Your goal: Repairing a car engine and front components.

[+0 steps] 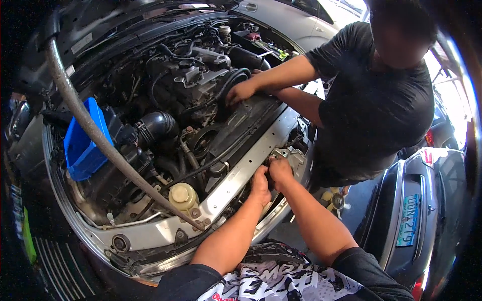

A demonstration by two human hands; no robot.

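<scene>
Both my arms reach down to the front of an open engine bay, just ahead of the silver crossmember. My left hand is curled at the gap in front of this bar, its fingertips mostly hidden. Close beside it, my right hand is closed, knuckles up, near the headlight area. Whatever the two hands grip is covered by the fingers and the dark gap. A co-worker in a dark shirt stands across the right corner, one hand reaching in beside the engine.
A metal prop bar slants across the left side. A blue plastic container sits near the black intake hose. Nearer is a whitish fluid reservoir. Tools lie in a tray at the far right. Another car stands behind at right.
</scene>
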